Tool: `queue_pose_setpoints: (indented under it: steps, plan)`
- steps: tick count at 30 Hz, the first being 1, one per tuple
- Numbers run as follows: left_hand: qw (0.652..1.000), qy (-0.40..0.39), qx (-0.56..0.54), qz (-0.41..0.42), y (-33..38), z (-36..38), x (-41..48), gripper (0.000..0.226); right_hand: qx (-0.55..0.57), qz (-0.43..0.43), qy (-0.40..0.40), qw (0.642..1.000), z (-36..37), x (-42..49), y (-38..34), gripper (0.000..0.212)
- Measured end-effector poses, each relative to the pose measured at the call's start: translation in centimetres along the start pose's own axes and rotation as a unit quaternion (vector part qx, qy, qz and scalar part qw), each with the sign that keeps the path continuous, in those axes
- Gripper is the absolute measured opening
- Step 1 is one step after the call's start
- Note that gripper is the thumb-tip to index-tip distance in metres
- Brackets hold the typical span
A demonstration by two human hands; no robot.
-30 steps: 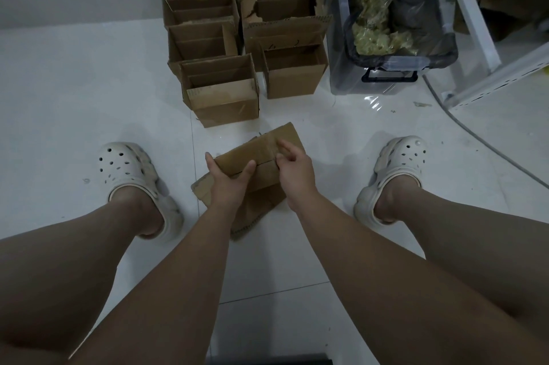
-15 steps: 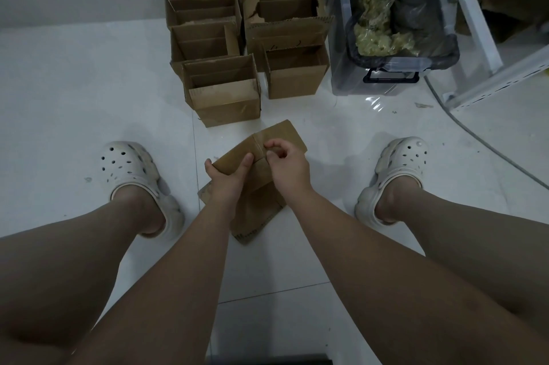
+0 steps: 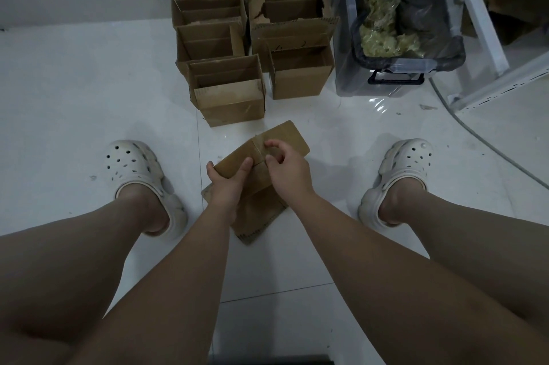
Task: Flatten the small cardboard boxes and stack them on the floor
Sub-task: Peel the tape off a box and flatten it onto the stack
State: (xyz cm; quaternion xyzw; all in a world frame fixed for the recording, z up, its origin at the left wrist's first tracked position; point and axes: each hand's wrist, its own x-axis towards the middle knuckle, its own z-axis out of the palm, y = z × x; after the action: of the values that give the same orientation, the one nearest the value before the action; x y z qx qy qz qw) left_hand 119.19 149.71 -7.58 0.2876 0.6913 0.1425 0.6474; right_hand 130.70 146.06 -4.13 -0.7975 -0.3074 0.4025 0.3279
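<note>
I hold a small brown cardboard box (image 3: pixel 289 137) low over the white floor, between my feet. My left hand (image 3: pixel 227 183) grips its near left end, thumb on top. My right hand (image 3: pixel 283 167) pinches the clear tape along the box's middle seam with curled fingers. Under the box lies a flattened piece of cardboard (image 3: pixel 257 216) on the tiles. Several open small boxes (image 3: pixel 228 91) stand in two rows ahead, reaching back to the wall.
A clear plastic bin (image 3: pixel 395 47) lined with a black bag of crumpled wrap stands at the right of the boxes. A white metal frame (image 3: pixel 481 17) and a grey cable (image 3: pixel 475 139) lie further right. White clogs (image 3: pixel 133 168) are on both feet.
My right hand has moved from the box's right side to the centre seam and curled its fingers onto the tape. The box has tilted a little; my left hand keeps its hold.
</note>
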Motion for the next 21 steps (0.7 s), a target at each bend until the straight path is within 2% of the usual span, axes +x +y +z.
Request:
queue_pose_setpoints:
  steps: [11, 17, 21]
  plan:
    - [0.997, 0.041, 0.066, -0.001, -0.6, 1.1, -0.7, 0.108, -0.057, -0.011, 0.064, 0.996, 0.3, 0.8, 0.2, 0.023]
    - [0.995, 0.044, 0.091, 0.006, -0.6, 1.3, -0.6, 0.107, -0.049, -0.008, 0.046, 0.998, 0.0, 1.5, 0.3, 0.016]
    - [0.994, 0.045, 0.097, 0.007, -0.6, 1.3, -0.6, 0.108, -0.023, -0.004, 0.002, 1.0, -0.5, 1.9, 0.4, 0.007]
